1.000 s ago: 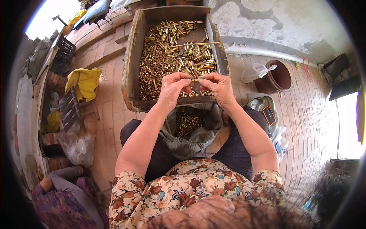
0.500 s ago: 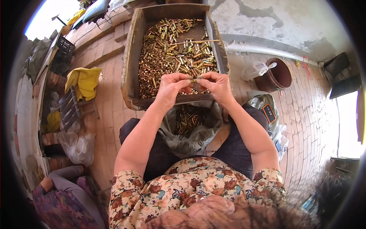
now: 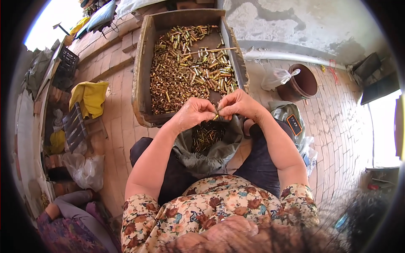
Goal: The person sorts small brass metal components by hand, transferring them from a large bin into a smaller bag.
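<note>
A small brass piece (image 3: pixel 217 111) was pinched between the fingertips of both hands, held above the near edge of a wooden box and over a sack in the person's lap. Only a sliver of it showed, so its exact shape could not be told.

The left hand (image 3: pixel 195 113) was curled nearly closed, thumb and forefinger meeting at the piece. The right hand (image 3: pixel 238 105) was curled the same way, its fingertips touching the piece from the other side, so the two hands met tip to tip. Both forearms were bare and came up from the lower edge.

Just below the hands lay the sack (image 3: pixel 211 147), soft grey-green cloth, open at the top, with a heap of dull brass cylinders inside, too many to count. It rested between the person's knees, which were in dark trousers.

Beyond the hands stood the box (image 3: pixel 142 76), a long rough tray of worn, unpainted boards. It held a loose layer of shiny brass cylinders (image 3: pixel 185 67), far too many to count, thickest on the left and far side. One thin wooden stick (image 3: pixel 213 50) lay across them.

The floor (image 3: pixel 120 126) was reddish brick. To the right stood one round brown pot (image 3: pixel 303 82) with one knotted clear plastic bag (image 3: pixel 276 78) against it. To the left one yellow cloth (image 3: pixel 88 97) hung over a small dark chair. The person wore a floral blouse.
</note>
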`<state>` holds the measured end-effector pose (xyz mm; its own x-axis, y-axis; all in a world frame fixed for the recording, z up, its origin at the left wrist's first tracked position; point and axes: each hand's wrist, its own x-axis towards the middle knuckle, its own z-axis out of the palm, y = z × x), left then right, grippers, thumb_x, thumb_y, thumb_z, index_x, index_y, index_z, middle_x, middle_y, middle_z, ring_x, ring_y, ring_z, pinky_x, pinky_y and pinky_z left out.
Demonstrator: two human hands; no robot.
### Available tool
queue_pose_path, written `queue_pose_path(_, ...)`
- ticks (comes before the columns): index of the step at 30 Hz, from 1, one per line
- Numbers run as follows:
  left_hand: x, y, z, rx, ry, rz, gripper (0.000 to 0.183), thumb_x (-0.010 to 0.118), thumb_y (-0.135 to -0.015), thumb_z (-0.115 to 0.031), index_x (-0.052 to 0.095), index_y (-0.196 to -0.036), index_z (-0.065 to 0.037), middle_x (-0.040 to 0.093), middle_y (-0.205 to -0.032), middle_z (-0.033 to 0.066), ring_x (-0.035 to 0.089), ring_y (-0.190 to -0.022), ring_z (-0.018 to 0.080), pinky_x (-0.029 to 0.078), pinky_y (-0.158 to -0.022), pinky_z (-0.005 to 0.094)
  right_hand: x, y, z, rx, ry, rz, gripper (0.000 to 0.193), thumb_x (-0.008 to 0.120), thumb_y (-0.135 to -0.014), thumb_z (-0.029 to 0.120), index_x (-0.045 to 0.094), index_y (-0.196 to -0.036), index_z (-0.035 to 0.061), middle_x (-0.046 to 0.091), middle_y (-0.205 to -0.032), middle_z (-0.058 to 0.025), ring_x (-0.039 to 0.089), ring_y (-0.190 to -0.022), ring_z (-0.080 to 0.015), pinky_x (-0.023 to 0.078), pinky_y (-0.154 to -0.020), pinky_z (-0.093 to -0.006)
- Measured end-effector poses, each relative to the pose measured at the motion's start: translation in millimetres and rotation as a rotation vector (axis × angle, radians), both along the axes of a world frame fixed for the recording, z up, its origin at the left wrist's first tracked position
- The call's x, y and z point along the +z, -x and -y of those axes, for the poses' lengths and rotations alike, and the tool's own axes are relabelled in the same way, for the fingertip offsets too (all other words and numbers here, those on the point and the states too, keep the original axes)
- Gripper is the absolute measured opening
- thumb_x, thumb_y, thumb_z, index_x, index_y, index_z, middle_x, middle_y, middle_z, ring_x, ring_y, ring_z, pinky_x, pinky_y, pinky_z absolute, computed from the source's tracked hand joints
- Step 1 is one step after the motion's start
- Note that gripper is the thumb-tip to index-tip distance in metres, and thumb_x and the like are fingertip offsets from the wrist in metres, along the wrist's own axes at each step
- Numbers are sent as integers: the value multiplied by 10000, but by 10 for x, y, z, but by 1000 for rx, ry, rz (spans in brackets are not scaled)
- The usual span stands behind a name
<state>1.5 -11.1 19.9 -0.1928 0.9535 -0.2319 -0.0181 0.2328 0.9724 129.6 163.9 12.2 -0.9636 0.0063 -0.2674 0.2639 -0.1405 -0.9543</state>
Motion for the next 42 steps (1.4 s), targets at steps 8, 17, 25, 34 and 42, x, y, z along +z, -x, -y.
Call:
queue_pose_path(8,-150,299,-97,397,-48,-612,129,624,-747,-113,656,-840,-30,633,-682,111,593,-597,188,454,-577,302,41,129,-68,-72,-349,-21,125,648,-766,92,668,-859,11,618,-681,-8,558,-612,-54,442,-542,-210)
queue_pose_path(17,-198,256,-355,281,42,-932,153,603,-735,-152,663,-804,-29,638,-842,154,597,-816,326,463,-733,396,-391,449,-213,-355,-1120,-346,224,557,-713,106,632,-918,55,615,-916,-137,580,-864,-318,464,-742,-389)
queue_pose_path(25,-456,276,-525,68,1,-1280,130,603,-691,-120,668,-762,-32,615,-782,141,571,-842,301,419,-774,405,-472,553,-210,-358,-1335,-337,136,549,-710,76,620,-825,67,585,-805,-116,585,-803,-318,474,-683,-413)
queue_pose_path(34,-482,256,-554,45,-36,-1388,116,572,-635,-57,658,-707,-27,599,-782,123,563,-854,283,412,-761,380,-512,583,-140,-361,-1408,-342,79,532,-710,50,597,-756,51,588,-766,-122,589,-774,-314,471,-651,-409)
queue_pose_path(42,-442,271,-550,-48,-92,-1369,121,546,-639,-29,643,-710,-41,583,-796,98,541,-843,271,398,-770,371,-392,464,-202,-442,-1062,-294,156,589,-701,126,671,-822,72,630,-825,-113,605,-777,-293,479,-699,-368)
